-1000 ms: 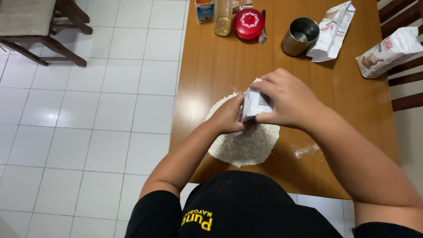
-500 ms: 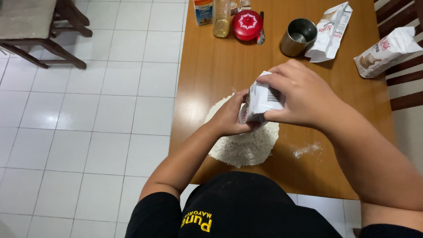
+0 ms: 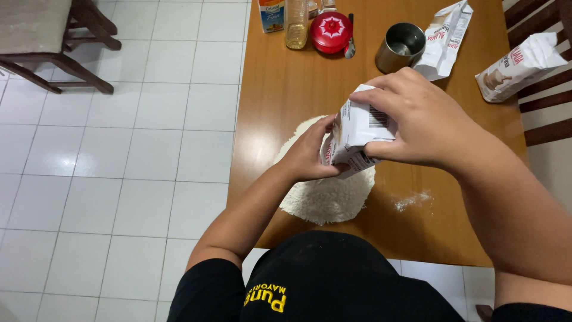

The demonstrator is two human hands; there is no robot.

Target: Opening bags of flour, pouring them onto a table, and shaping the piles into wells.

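Both hands clasp a white paper flour bag [image 3: 356, 134] over a round heap of white flour [image 3: 326, 189] on the brown wooden table [image 3: 280, 89]: the right hand [image 3: 423, 119] curls its fingers over the bag's upper end, thumb pressed against the side, while the left hand [image 3: 310, 152] cups the lower end with fingers wrapped around it. The bag's long axis is tilted, its lower end toward the left hand just above the heap. Both forearms converge on the bag; beyond the grip stand a steel cup [image 3: 399, 46] and a red round lid [image 3: 331, 30].
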